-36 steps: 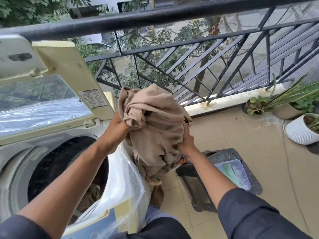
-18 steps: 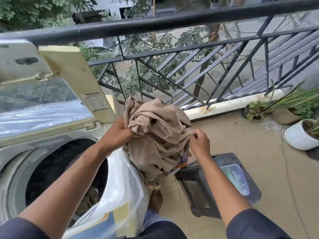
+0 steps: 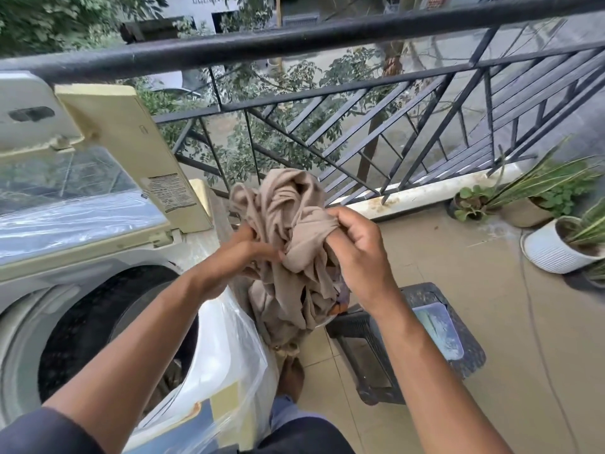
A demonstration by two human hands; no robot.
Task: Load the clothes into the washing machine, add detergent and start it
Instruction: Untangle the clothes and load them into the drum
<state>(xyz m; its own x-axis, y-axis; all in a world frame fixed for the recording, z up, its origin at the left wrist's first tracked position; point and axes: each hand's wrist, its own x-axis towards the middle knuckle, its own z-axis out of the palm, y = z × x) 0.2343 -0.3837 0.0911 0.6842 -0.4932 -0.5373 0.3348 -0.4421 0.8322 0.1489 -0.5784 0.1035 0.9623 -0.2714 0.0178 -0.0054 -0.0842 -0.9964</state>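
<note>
At the washer's right edge: both hands hold a bunched beige garment (image 3: 294,244) in the air.
Left hand (image 3: 229,260): fingers curled into the garment's lower left folds.
Right hand (image 3: 357,253): pinches a twisted fold.
Washing machine (image 3: 98,290): lid up, dark drum open, left of the garment.
Stool (image 3: 409,342): dark, on the floor below the garment.
Potted plants (image 3: 556,224): far right, by the railing (image 3: 294,44).

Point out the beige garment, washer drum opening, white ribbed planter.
beige garment (image 3: 288,208), head view, bunched upper folds.
washer drum opening (image 3: 95,322), head view, dark interior.
white ribbed planter (image 3: 550,253), head view, outer wall.
</note>
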